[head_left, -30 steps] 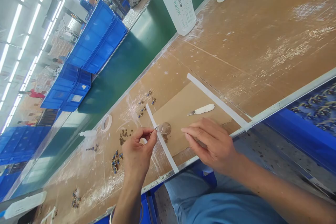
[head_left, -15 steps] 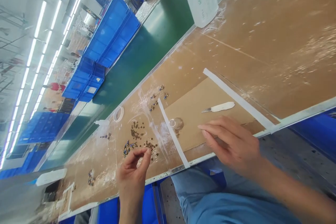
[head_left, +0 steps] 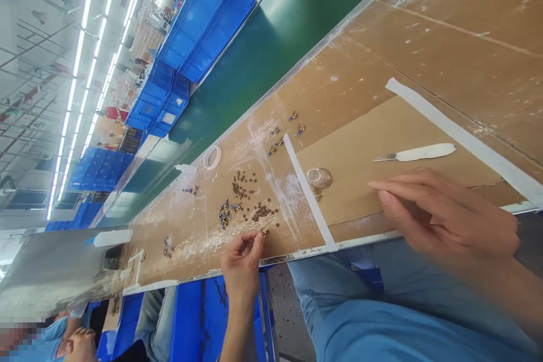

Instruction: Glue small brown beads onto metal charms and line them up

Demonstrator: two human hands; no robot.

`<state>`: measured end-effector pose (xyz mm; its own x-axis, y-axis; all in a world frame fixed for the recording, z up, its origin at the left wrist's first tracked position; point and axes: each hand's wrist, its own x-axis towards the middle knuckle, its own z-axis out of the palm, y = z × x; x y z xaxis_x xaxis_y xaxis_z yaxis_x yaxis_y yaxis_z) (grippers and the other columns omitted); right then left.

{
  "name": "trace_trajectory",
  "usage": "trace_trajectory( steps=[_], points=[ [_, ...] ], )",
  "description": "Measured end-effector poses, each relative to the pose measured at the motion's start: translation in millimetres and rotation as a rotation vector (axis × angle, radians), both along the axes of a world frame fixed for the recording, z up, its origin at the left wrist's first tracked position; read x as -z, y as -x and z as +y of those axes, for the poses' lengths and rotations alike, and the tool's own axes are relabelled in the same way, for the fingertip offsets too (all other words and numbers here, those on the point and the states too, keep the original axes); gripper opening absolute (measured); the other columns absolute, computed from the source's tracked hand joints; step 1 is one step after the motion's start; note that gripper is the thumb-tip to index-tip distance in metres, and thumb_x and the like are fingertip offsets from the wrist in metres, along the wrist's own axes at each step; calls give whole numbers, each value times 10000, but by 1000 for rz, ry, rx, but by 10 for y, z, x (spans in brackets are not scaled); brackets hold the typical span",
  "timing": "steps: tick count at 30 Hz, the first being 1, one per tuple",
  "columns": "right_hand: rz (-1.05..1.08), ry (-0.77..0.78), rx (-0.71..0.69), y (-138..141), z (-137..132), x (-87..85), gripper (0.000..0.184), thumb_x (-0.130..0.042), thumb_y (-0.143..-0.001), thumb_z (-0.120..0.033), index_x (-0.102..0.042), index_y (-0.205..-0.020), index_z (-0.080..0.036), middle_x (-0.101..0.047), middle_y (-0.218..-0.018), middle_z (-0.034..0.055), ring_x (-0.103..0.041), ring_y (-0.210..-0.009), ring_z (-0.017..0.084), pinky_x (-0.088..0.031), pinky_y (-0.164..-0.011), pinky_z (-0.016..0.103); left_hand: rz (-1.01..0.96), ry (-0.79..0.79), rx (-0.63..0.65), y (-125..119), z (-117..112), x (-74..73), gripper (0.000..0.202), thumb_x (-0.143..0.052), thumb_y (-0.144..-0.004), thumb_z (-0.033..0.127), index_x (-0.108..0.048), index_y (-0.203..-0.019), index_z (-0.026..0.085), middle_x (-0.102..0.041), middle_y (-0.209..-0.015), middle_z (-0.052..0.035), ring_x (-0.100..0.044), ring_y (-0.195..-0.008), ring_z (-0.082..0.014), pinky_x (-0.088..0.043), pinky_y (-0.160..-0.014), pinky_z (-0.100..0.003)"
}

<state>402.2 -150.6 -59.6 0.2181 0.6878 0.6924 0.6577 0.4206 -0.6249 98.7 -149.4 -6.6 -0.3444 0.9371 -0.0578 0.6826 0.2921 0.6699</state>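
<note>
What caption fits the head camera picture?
Left hand pinches a tiny part by the scattered brown bits; right hand hovers near a small glass dish.

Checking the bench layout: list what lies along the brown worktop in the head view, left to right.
White squeeze bottle → tape ring → brown beads by the left hand → white tape strip → small clear dish → white-handled knife.

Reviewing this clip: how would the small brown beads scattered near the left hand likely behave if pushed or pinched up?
The small brown beads look tiny and rounded, so a push would probably scatter or roll them across the table. They seem very light. The left hand reaches with thumb and fingertip, suggesting a fine pinch is needed; they may slip out easily.
</note>
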Motion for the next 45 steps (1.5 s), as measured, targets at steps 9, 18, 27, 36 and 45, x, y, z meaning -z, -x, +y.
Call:
trace_trajectory(
  steps=[9, 18, 27, 36, 45],
  points=[
    [5, 11, -15, -5, 2, -19, 204, -631, -900, -92, -676, -1053, -220, -725, -854, 38, -676, -752, 134, -527, -729, 264, 43, 49, -9, -82, 25, -39, 224, -737, -722, 401, -735, -729, 177, -710, -695, -16, -632, -694, -170, -482, -683, -268],
    [-8, 6, 7, 11, -1, -46, 177, -634, -906, -83, -677, -1030, -201, -725, -853, 28, -663, -782, 105, -523, -751, 230, 126, 73, 15, -126, 44, -58, 233, -705, -738, 415, -731, -730, 183, -723, -721, -32, -638, -713, -191, -478, -696, -291],
    [10, 19, -4, 2, -3, -54, 221, -637, -900, -65, -670, -1049, -225, -718, -843, 21, -665, -766, 115, -535, -756, 254, 346, 52, 76, -231, 70, -88, 224, -638, -720, 423, -709, -676, 215, -704, -651, -16, -638, -638, -201, -458, -676, -317],
    [46, -17, -19, -4, -7, -18, 268, -643, -877, -41, -654, -1080, -216, -701, -899, 21, -659, -797, 132, -528, -785, 275, 399, 45, 149, -227, 76, -112, 186, -631, -752, 373, -698, -672, 218, -709, -664, -12, -661, -668, -210, -472, -696, -327],
    [52, -123, -198, 20, -67, -105, 274, -598, -862, 3, -637, -1089, -145, -689, -894, 51, -639, -798, 155, -512, -761, 322, -146, -65, 1, -328, -129, -256, 238, -799, -713, 413, -744, -784, 193, -728, -746, -21, -672, -758, -179, -535, -737, -266]
  ],
)
